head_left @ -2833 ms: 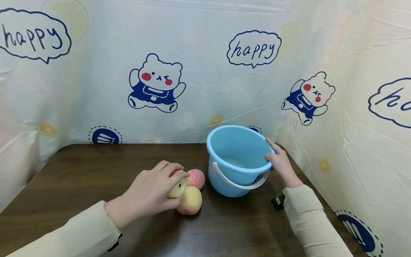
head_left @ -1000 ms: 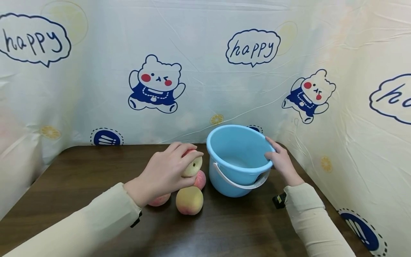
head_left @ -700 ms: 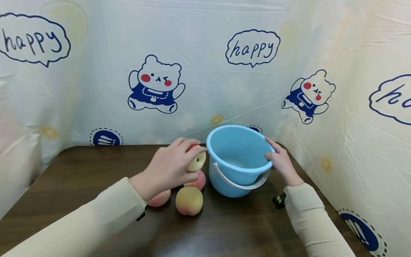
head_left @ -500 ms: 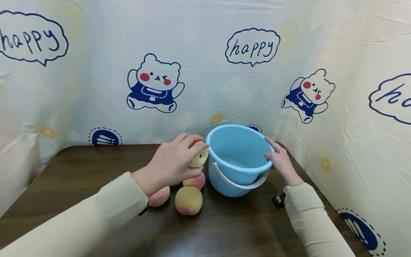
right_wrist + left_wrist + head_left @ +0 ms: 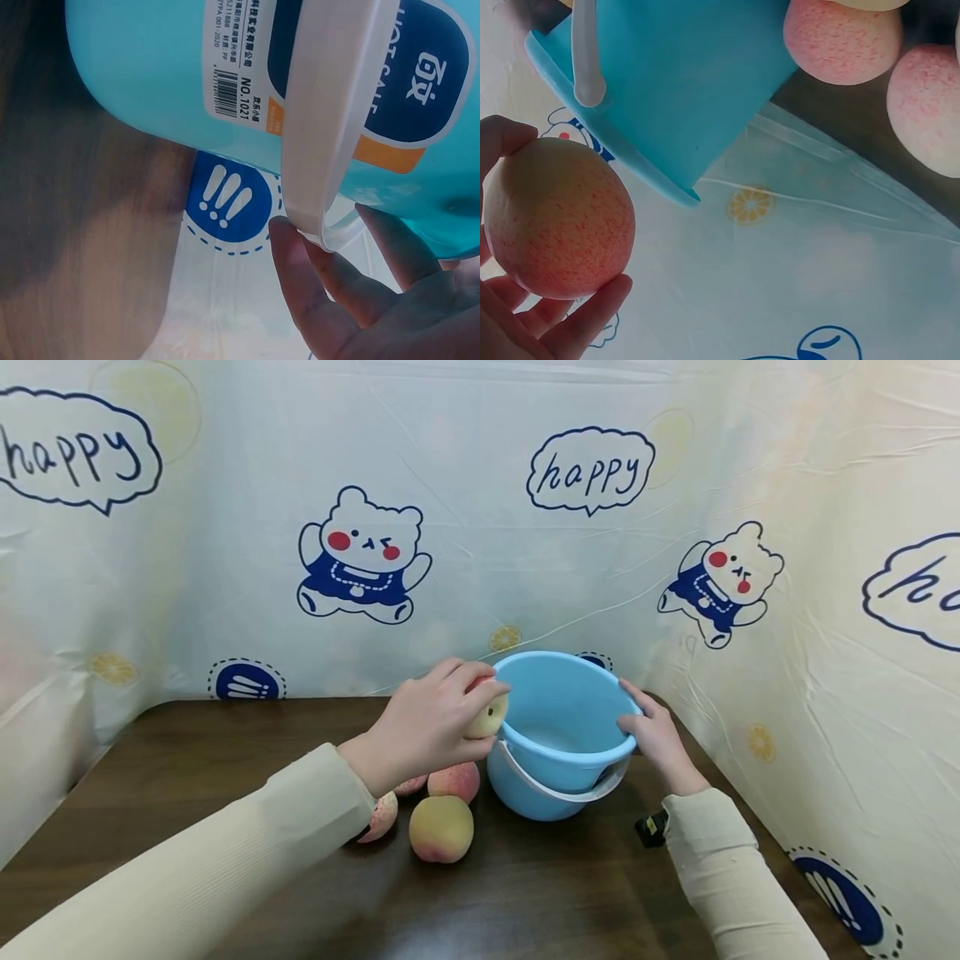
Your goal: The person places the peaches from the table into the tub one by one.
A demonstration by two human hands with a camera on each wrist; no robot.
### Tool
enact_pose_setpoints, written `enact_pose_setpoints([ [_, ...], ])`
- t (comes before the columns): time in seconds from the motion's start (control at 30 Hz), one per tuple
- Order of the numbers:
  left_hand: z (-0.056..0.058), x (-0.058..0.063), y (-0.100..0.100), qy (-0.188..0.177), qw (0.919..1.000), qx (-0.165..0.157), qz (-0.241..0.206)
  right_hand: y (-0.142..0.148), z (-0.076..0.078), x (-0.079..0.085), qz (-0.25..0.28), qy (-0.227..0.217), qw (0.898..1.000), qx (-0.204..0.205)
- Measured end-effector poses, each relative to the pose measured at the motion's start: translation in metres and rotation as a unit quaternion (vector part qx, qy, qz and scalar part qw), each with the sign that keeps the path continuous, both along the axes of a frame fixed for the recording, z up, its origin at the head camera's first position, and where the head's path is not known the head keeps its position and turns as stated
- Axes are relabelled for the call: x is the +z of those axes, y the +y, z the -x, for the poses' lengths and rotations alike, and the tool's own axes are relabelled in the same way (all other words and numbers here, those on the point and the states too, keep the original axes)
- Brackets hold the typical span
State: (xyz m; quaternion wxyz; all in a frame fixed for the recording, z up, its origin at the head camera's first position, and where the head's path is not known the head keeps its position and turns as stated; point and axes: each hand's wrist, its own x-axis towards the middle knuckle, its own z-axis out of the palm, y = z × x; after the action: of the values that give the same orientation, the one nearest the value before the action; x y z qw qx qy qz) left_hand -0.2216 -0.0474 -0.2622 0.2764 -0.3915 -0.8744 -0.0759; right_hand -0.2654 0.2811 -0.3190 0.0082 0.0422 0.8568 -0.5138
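Note:
My left hand point(image 5: 427, 718) holds a peach point(image 5: 487, 714) between thumb and fingers, above the table at the left rim of a light blue bucket point(image 5: 525, 789). In the left wrist view, the peach point(image 5: 562, 217) is pale above and speckled pink below, apart from the bucket's rim point(image 5: 622, 161). My right hand point(image 5: 660, 739) grips the bucket's right rim; in the right wrist view its fingers lie near the white handle point(image 5: 330, 112). Left of the bucket lie a yellow peach point(image 5: 441, 829), a pink peach point(image 5: 453, 781) and others partly hidden by my left arm.
The bucket stands upright on the dark wooden table point(image 5: 562, 893), and its visible inside holds nothing. A printed curtain point(image 5: 480, 527) hangs behind the table and along its sides. A small black object point(image 5: 651, 829) is at my right wrist.
My left hand has lifted the peach off the group and carried it up and rightward to the bucket's rim. My right hand and the bucket have stayed in place.

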Motion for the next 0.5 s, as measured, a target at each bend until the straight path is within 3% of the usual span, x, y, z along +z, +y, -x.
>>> enact_pose_setpoints([
  [0.5,0.015,0.006,0.029,-0.005,0.9999,-0.007,-0.008,-0.001,-0.001,0.001,-0.003,0.003,1.000,-0.004],
])
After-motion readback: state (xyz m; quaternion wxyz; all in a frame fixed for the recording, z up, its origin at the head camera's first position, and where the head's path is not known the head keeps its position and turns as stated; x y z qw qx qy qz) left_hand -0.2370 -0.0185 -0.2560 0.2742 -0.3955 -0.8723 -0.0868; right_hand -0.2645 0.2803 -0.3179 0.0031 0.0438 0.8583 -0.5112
